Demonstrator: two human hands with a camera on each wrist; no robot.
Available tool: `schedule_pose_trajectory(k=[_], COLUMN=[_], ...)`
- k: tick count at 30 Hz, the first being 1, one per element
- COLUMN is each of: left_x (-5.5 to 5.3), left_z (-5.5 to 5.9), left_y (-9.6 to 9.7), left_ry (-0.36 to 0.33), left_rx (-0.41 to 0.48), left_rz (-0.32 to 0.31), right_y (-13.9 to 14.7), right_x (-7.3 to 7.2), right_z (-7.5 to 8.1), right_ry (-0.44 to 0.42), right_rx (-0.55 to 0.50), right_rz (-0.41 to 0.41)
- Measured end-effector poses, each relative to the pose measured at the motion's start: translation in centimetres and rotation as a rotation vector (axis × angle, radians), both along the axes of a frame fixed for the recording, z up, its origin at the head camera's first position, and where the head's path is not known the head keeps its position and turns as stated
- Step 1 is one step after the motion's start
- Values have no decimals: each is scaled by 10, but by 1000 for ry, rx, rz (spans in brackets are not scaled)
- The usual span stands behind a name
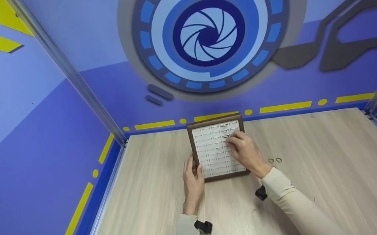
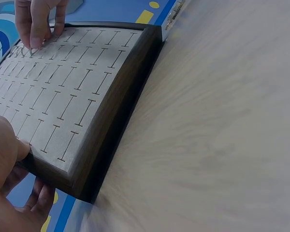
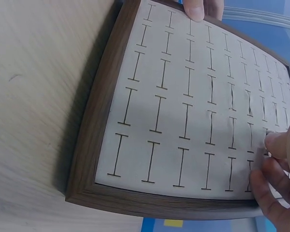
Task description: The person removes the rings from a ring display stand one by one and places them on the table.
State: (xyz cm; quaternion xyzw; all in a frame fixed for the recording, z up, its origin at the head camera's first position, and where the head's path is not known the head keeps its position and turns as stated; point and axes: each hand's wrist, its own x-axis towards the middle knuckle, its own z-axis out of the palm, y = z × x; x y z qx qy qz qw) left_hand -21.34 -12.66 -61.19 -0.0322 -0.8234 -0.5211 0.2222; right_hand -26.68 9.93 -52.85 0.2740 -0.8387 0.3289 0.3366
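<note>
A ring display tray (image 1: 214,178) with a brown wooden frame and a white slotted pad is held tilted up over the table. My left hand (image 1: 193,184) grips its lower left side, thumb on the front edge and fingers behind. Over the pad's upper right part, my right hand (image 1: 247,153) pinches a small ring (image 2: 33,51) at the slots, mostly hidden by the fingertips. Silver rings (image 1: 224,125) sit in slots just above those fingers. Many slots in the lower rows show only bare slits in the right wrist view.
Two loose rings, one on the left (image 1: 271,160) and one on the right (image 1: 279,160), lie on the wooden table (image 1: 322,169) right of the tray. A blue patterned wall (image 1: 110,85) stands close behind the tray, and another panel (image 1: 28,147) borders the left side.
</note>
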Motion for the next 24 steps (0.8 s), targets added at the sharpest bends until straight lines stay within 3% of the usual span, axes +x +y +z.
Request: schedule_pose_trajectory(k=[11,24], left_x=[0,0], left_z=[-1,-2], left_y=[1,1], left_ry=[18,-13], left_rx=[3,38], left_rz=[-11,-18], right_y=[4,9], right_x=[2,5], right_z=[-1,-4], right_ry=[48,77], right_rx=[-7,-37], right_rz=[44,74])
